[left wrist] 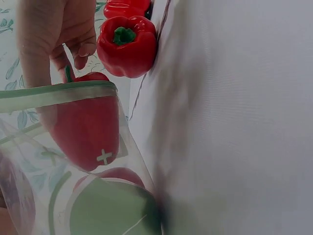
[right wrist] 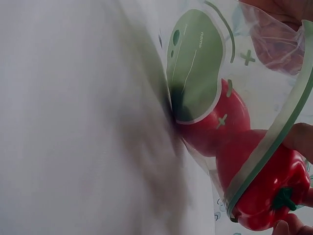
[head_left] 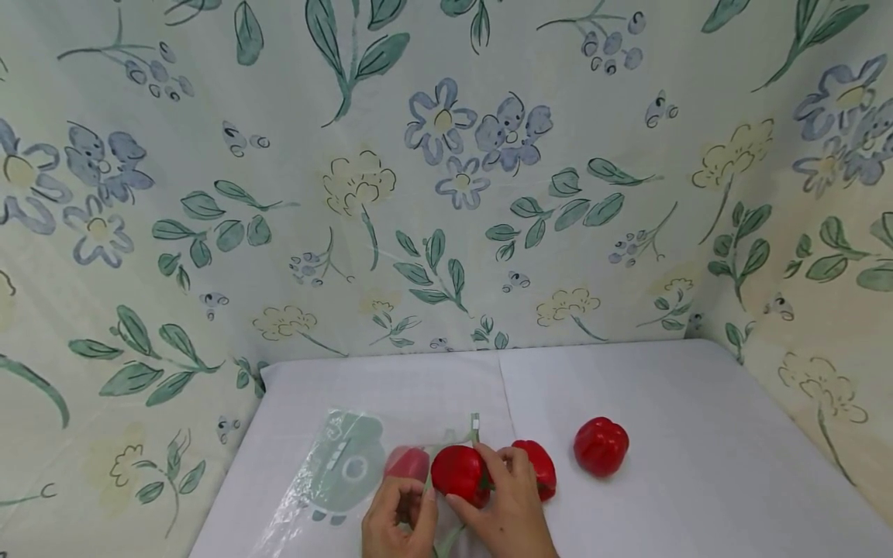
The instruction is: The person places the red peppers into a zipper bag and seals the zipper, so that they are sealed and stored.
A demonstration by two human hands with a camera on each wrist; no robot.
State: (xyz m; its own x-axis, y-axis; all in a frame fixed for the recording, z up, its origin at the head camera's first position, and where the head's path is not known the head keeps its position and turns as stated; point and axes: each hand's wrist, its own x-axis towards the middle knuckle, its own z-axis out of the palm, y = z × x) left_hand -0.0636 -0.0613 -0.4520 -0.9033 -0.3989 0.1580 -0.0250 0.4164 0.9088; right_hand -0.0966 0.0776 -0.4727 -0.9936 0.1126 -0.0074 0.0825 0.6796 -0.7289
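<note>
A clear zip bag [head_left: 352, 469] with a green print lies on the table, its mouth towards the right. My left hand [head_left: 401, 519] pinches the bag's edge with curled fingers and thumb. My right hand [head_left: 512, 504] grips a red bell pepper [head_left: 455, 473] near its green stem. In the left wrist view that bell pepper [left wrist: 88, 125] is mostly behind the bag's film, stem end out past the green zip strip [left wrist: 63, 92]. Another red bell pepper [head_left: 407, 463] sits deeper inside the bag, partly covered by the green print in the right wrist view.
One red bell pepper [head_left: 540, 469] rests on the table just beyond my right hand, partly hidden by it. Farther right stands another bell pepper [head_left: 601, 447]. The white-covered table [head_left: 670, 403] meets a floral cloth [head_left: 446, 256] at its back edge.
</note>
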